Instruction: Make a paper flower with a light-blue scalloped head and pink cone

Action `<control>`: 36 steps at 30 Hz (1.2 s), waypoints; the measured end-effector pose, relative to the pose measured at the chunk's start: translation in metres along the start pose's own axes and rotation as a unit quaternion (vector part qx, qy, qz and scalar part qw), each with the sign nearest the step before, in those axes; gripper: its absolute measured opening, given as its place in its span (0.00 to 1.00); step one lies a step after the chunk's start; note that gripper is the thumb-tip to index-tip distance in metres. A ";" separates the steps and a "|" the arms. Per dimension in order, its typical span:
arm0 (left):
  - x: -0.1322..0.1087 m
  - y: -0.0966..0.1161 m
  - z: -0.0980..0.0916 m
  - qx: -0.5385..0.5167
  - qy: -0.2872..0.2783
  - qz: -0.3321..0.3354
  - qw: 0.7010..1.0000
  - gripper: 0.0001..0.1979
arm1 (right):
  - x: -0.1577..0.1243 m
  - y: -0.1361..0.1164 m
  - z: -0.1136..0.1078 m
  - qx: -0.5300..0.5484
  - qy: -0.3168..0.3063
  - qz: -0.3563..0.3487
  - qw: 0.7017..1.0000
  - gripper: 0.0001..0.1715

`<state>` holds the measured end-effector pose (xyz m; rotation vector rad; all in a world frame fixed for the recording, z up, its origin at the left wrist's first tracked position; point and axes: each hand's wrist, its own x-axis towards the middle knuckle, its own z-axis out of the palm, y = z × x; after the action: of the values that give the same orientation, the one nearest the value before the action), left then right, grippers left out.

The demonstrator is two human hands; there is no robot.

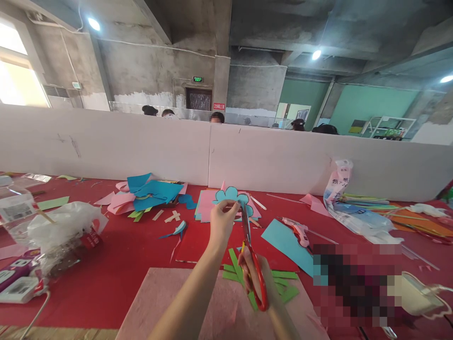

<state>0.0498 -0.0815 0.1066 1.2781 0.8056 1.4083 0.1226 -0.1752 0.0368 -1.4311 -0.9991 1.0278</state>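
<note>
My left hand (222,222) pinches a light blue scalloped paper shape (230,196) and holds it up above the table. My right hand (253,274) grips red-handled scissors (252,257), fingers through the loops. The scissor blades point up and meet the right edge of the blue shape. Green paper strips (279,283) lie under my right hand on a pink felt sheet (170,302).
A red table cover (116,255) carries blue and pink paper scraps (148,193), a pink sheet stack (207,200), a blue sheet (286,243), a glue gun (299,231), plastic bags (63,222) and a paper pack (357,215). A white partition (269,160) stands behind, with people's heads beyond.
</note>
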 end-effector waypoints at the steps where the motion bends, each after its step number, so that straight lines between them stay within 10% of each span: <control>1: 0.000 0.000 0.000 -0.001 -0.001 -0.002 1.000 0.10 | 0.000 0.000 0.000 -0.001 0.002 -0.004 1.000 0.30; 36: 0.012 -0.002 -0.005 0.032 -0.012 -0.017 0.999 0.10 | 0.000 0.005 -0.005 0.000 -0.027 0.016 1.000 0.30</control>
<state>0.0470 -0.0685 0.1076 1.3223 0.8579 1.3472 0.1272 -0.1768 0.0321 -1.4301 -1.0176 1.0944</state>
